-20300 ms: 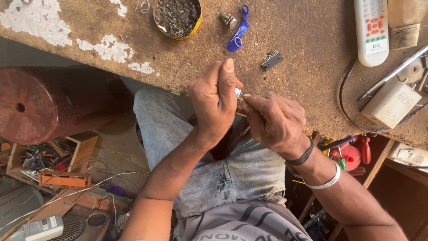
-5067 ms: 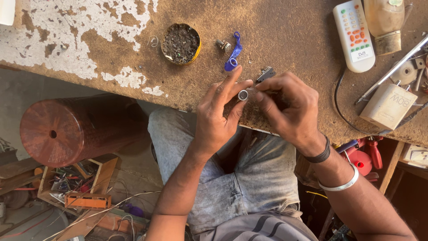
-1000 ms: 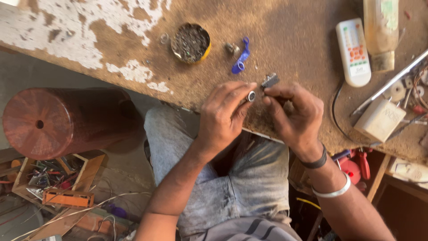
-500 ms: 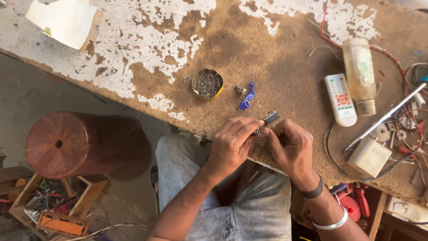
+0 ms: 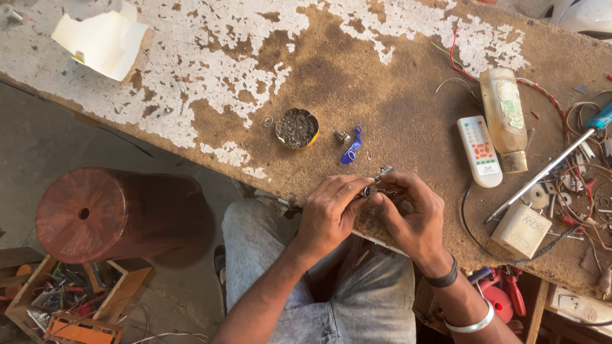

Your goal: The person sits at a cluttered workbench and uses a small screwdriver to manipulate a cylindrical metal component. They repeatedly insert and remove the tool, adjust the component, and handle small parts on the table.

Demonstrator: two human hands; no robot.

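Over the near edge of a worn brown workbench (image 5: 395, 102), my left hand (image 5: 328, 213) and my right hand (image 5: 411, 213) meet fingertip to fingertip. Between them they pinch a small metal cylindrical part (image 5: 368, 190). A small dark metal piece (image 5: 385, 172) lies on the bench just beyond my fingers. A blue plastic clip (image 5: 350, 146) and a small metal fitting (image 5: 342, 136) lie a little farther out, beside a round yellow tin (image 5: 297, 128) of dark bits.
A white remote control (image 5: 479, 151), a clear plastic bottle (image 5: 503, 118), a long screwdriver (image 5: 548, 169), a white adapter (image 5: 521, 230) and tangled wires sit at right. A brown cylindrical stool (image 5: 108, 213) stands at left on the floor. White paper (image 5: 102, 41) lies far left.
The camera view has pulled back and tilted up, showing more of the bench. My hands stay together on the small metal part, now resting closer to the bench edge.
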